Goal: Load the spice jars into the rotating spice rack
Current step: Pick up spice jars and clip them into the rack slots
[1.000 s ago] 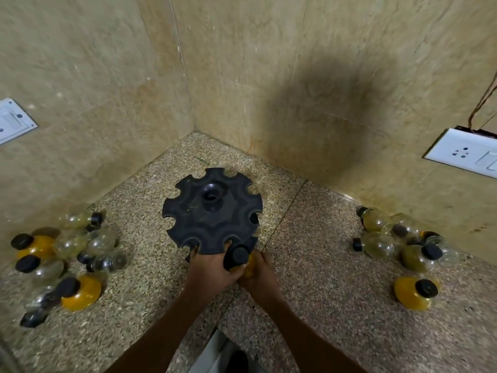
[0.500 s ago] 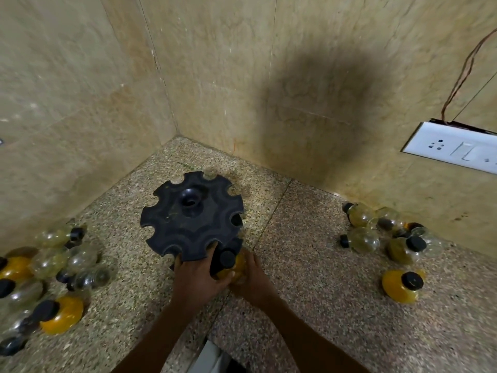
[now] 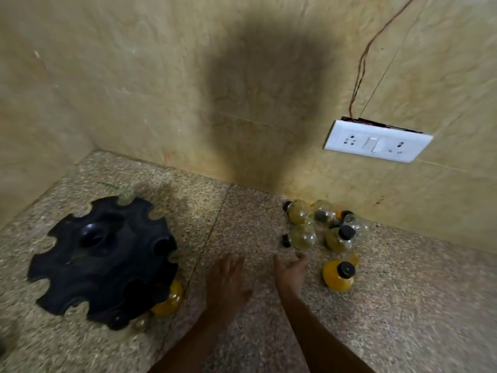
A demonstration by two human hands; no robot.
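Granite counter (image 3: 403, 305): both hands, left hand (image 3: 228, 278) and right hand (image 3: 291, 270), empty and relaxed; nearest spice jar (image 3: 337, 275) likely light, smooth, best gripped round its belly.

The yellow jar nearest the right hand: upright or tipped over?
Upright. The yellow jar stands on the counter, black cap facing up toward the camera.

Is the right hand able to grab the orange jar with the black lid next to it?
Probably yes. The right hand is open and holds nothing, and the orange jar stands just beside it on bare counter, apart from the other jars.
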